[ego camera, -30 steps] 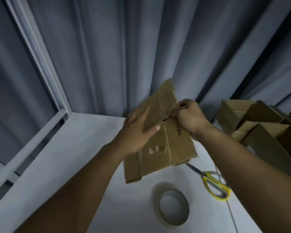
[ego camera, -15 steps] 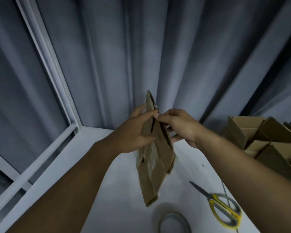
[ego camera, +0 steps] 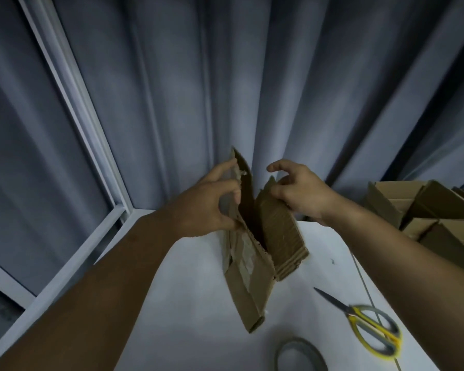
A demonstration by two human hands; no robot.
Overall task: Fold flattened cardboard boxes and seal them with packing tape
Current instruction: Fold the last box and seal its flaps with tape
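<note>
A flattened brown cardboard box point(ego camera: 252, 266) with old tape strips hangs upright above the white table point(ego camera: 188, 303), its two sides spread apart at the top. My left hand point(ego camera: 212, 202) grips the left panel, thumb and fingers curled round its edge. My right hand point(ego camera: 298, 191) holds the right panel's upper edge, with the index finger raised off it. A roll of packing tape point(ego camera: 298, 356) lies on the table near the bottom edge, partly cut off by the frame.
Yellow-handled scissors point(ego camera: 370, 325) lie on the table at the right. Several folded cardboard boxes point(ego camera: 426, 210) are stacked at the far right. Grey curtains point(ego camera: 225, 89) hang behind the table, and a window frame point(ego camera: 73, 103) runs along the left.
The box has turned edge-on, and my hands have pulled its two sides apart, opening a gap at the top. The view has tilted up slightly.
</note>
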